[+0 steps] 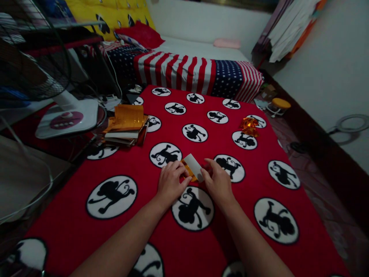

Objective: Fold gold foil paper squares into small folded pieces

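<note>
Near the middle of the red blanket, a small white card (193,166) lies tilted over a shiny orange sheet (188,169). My left hand (173,181) is closed at the left side of the pair, with curled fingers and thumb on the orange sheet. From the other side, my right hand (218,184) pinches the card's right edge between thumb and finger. The fingers hide part of the orange sheet. Left and farther away sits a stack of orange sheets and pale cards (127,121). Crumpled orange film (250,127) lies at the far right of the blanket.
Under my hands spreads a red blanket (138,163) with black monkey figures in white circles. A white fan base (69,115) stands at the left edge. Behind is a bed with a stars-and-stripes cover (184,71). A yellow-topped stool (281,103) stands right.
</note>
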`<state>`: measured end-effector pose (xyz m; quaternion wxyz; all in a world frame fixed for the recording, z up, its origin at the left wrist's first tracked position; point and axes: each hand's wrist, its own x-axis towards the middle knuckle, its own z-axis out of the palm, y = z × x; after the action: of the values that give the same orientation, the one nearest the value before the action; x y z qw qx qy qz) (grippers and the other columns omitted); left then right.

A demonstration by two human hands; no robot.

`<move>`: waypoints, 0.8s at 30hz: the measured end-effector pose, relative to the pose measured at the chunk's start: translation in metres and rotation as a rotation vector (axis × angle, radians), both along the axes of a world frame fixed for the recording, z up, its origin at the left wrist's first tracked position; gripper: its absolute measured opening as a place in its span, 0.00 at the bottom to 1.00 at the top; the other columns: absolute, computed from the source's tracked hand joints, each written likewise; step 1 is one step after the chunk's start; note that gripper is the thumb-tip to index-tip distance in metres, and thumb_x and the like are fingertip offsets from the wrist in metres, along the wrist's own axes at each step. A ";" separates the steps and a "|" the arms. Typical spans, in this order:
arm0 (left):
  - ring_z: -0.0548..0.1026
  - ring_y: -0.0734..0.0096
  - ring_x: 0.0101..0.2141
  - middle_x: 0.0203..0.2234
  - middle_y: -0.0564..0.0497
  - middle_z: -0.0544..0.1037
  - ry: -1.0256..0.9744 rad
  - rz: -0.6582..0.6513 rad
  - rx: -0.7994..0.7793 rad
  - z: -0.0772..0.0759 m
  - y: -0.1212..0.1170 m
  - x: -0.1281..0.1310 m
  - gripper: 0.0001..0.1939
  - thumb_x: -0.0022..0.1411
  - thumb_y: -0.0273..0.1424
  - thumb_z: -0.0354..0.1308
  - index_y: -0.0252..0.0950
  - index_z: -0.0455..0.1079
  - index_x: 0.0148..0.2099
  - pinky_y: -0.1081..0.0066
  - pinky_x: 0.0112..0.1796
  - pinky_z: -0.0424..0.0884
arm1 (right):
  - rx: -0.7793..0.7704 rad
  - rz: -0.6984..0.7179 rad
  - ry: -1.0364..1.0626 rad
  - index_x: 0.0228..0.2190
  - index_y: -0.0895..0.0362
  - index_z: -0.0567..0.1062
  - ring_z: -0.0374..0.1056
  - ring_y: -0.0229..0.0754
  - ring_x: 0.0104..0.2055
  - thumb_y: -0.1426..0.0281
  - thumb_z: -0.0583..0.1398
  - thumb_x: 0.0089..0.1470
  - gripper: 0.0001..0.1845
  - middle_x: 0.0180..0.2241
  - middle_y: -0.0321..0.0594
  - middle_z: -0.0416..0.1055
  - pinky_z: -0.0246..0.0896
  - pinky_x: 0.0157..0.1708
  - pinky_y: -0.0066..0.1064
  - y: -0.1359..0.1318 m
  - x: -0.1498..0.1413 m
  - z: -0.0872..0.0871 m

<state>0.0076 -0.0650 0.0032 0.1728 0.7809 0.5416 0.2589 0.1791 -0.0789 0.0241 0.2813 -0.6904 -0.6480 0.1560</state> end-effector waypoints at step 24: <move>0.67 0.61 0.46 0.43 0.49 0.69 -0.125 0.027 0.085 -0.001 0.001 -0.004 0.08 0.53 0.29 0.66 0.39 0.72 0.36 0.61 0.48 0.66 | -0.251 -0.095 0.333 0.34 0.55 0.68 0.68 0.39 0.20 0.67 0.58 0.50 0.08 0.21 0.34 0.72 0.57 0.20 0.26 -0.002 0.004 -0.012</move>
<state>0.0033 -0.0642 0.0024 0.1695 0.7626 0.5286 0.3320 0.1833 -0.0812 0.0119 0.3035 -0.7143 -0.5349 0.3340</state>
